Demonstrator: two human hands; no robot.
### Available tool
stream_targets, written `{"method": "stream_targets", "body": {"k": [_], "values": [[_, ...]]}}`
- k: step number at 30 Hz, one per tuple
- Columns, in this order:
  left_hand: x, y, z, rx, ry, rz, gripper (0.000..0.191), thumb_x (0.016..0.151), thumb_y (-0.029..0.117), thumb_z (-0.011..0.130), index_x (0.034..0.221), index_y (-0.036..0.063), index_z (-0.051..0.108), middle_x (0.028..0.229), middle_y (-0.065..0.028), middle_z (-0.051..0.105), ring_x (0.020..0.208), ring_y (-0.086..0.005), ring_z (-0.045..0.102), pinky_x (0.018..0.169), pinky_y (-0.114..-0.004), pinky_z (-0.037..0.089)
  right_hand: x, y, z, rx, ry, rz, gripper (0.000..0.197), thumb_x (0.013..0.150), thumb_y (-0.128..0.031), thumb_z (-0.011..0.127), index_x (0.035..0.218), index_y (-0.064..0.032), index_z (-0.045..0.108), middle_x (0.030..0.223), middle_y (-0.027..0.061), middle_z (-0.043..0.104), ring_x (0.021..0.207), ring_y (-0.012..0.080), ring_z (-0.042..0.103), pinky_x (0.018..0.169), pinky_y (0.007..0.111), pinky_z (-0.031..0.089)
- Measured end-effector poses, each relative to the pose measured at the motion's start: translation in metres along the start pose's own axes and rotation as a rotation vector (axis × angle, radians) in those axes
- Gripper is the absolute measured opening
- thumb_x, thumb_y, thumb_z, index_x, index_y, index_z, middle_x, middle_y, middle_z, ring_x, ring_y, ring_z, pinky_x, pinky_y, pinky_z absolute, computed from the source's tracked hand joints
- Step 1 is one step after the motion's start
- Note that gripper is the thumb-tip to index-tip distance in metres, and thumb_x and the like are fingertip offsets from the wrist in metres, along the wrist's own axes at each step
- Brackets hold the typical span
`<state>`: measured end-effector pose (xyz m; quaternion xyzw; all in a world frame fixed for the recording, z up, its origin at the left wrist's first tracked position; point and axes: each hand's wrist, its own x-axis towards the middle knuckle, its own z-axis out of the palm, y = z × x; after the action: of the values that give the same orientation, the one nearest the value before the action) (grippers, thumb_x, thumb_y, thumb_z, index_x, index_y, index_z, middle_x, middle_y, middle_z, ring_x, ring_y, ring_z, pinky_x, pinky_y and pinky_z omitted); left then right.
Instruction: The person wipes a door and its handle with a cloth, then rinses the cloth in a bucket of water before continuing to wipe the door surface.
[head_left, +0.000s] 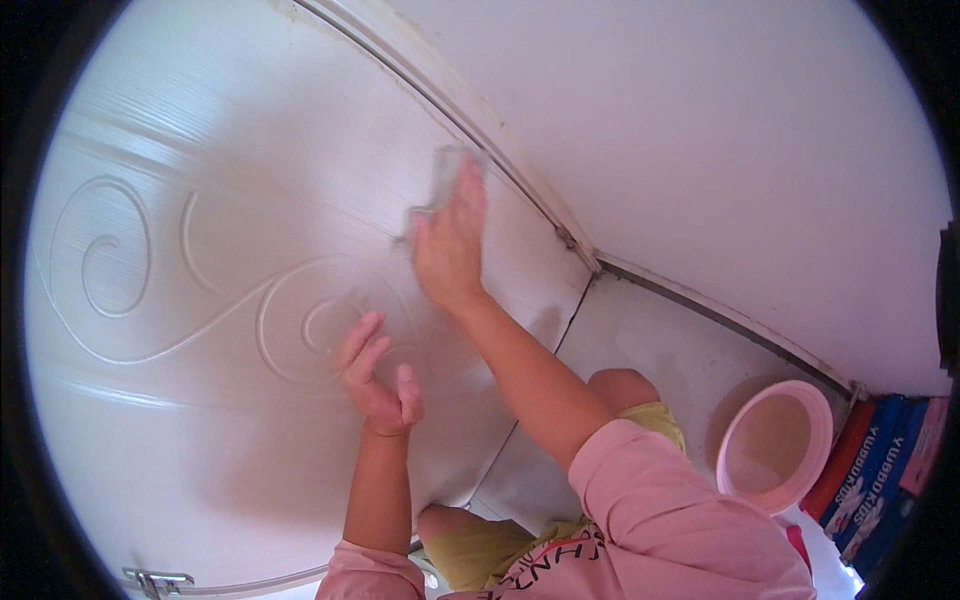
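Under my right hand (450, 251) is a thin greyish cloth (448, 169), held flat against a white door panel (247, 465) with carved scroll patterns. Hand and cloth are blurred. They are close to the panel's edge, beside the frame strip (480, 127). My left hand (379, 375) is lower and to the left, in front of a carved spiral (319, 326). Its fingers are apart and curled, with nothing in them. Whether its fingertips touch the panel I cannot tell.
A pink bucket (823, 442) of cloudy liquid stands on the tiled floor (637, 322) at the right. Beside it are several stacked blue and red boxes (874, 465) with writing. A white wall (712, 150) meets the door frame. A metal hinge (159, 581) shows at the lower left.
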<state>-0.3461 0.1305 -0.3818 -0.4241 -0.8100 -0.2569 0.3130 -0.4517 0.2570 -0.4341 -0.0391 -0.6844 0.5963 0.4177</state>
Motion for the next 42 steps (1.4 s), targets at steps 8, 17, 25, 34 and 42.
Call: {"method": "stream_targets", "body": {"k": [8, 17, 25, 34, 42], "values": [[-0.006, 0.006, 0.002, 0.002, 0.032, 0.002, 0.034, 0.078, 0.006, 0.052, 0.111, -0.0019, 0.045, 0.12, -0.0255, 0.048, 0.109, -0.0363, 0.053, 0.094, -0.044, 0.045, -0.017, 0.042, 0.023, -0.023, 0.188, 0.561, 0.052, 0.095, -0.022, 0.039, 0.128, 0.0181, 0.03, 0.146, 0.0326, 0.012, 0.138, 0.0421, 0.01, 0.113, 0.047, 0.007], [0.014, 0.006, -0.023, 0.042, 0.072, 0.041, 0.033, 0.078, 0.006, 0.052, 0.11, -0.0015, 0.045, 0.119, -0.0255, 0.05, 0.111, -0.0358, 0.051, 0.094, -0.043, 0.045, 0.078, -0.104, 0.004, -0.074, 0.061, -0.145, 0.056, 0.092, -0.03, 0.047, 0.129, 0.0111, 0.039, 0.15, 0.0243, 0.012, 0.139, 0.0391, 0.012, 0.111, 0.051, 0.013], [0.014, 0.011, -0.02, 0.073, -0.015, 0.042, 0.033, 0.08, 0.004, 0.046, 0.112, -0.0012, 0.042, 0.123, -0.024, 0.043, 0.115, -0.0347, 0.049, 0.098, -0.045, 0.043, 0.029, -0.029, 0.009, -0.041, 0.136, -0.004, 0.056, 0.089, -0.024, 0.051, 0.128, 0.0125, 0.038, 0.15, 0.0238, 0.015, 0.138, 0.0382, 0.015, 0.111, 0.05, 0.013], [0.001, 0.012, -0.031, 0.062, 0.02, 0.02, 0.035, 0.08, 0.004, 0.046, 0.114, -0.0015, 0.042, 0.123, -0.0239, 0.043, 0.115, -0.0339, 0.048, 0.099, -0.043, 0.041, 0.024, -0.023, 0.026, -0.037, 0.342, 0.383, 0.04, 0.095, -0.021, 0.04, 0.11, 0.0162, 0.044, 0.144, 0.0335, 0.017, 0.135, 0.0463, 0.014, 0.111, 0.05, 0.012], [-0.004, 0.012, -0.036, 0.03, 0.076, -0.039, 0.036, 0.077, 0.003, 0.051, 0.111, -0.002, 0.043, 0.12, -0.0267, 0.047, 0.11, -0.0363, 0.052, 0.092, -0.041, 0.047, 0.052, -0.108, 0.006, -0.067, -0.006, -0.239, 0.058, 0.09, -0.025, 0.046, 0.136, 0.0071, 0.032, 0.151, 0.0214, 0.012, 0.138, 0.0396, 0.012, 0.111, 0.05, 0.011]]}}
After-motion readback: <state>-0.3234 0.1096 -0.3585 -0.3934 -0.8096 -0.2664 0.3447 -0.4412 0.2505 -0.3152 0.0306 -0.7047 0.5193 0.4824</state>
